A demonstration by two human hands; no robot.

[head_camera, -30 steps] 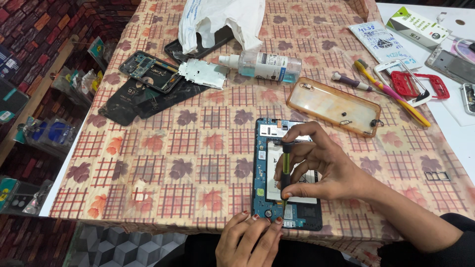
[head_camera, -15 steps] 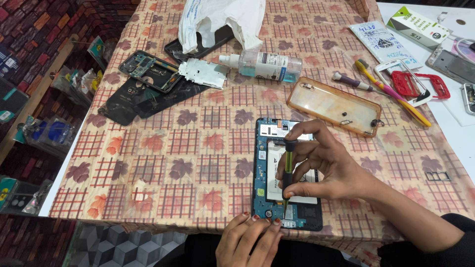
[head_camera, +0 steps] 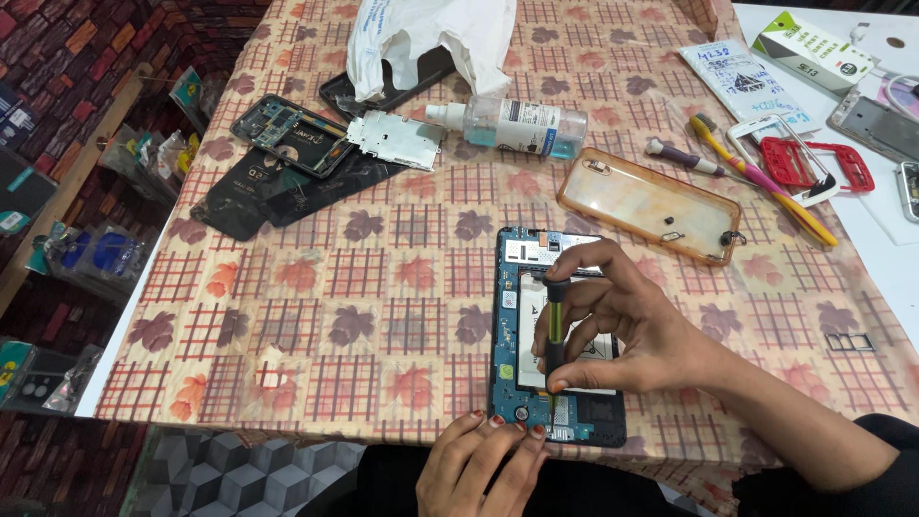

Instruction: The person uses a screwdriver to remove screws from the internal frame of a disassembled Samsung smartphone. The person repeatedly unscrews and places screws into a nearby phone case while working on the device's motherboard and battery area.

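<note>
The tablecloth [head_camera: 383, 287] looks like smooth printed plastic with a faint sheen. The phone case [head_camera: 649, 204] is glossy clear plastic (yellowed amber), and the opened phone [head_camera: 517, 316] shows a matt blue circuit board.

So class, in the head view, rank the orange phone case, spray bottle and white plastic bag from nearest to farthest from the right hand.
From the right hand:
1. Orange phone case, just beyond it, slightly right.
2. Spray bottle, farther up the table, centre.
3. White plastic bag, at the far edge, left of centre.

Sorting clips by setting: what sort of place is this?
Probably a phone repair bench. An opened phone under a screwdriver, loose phone parts and a clear case lie on the table.
</note>
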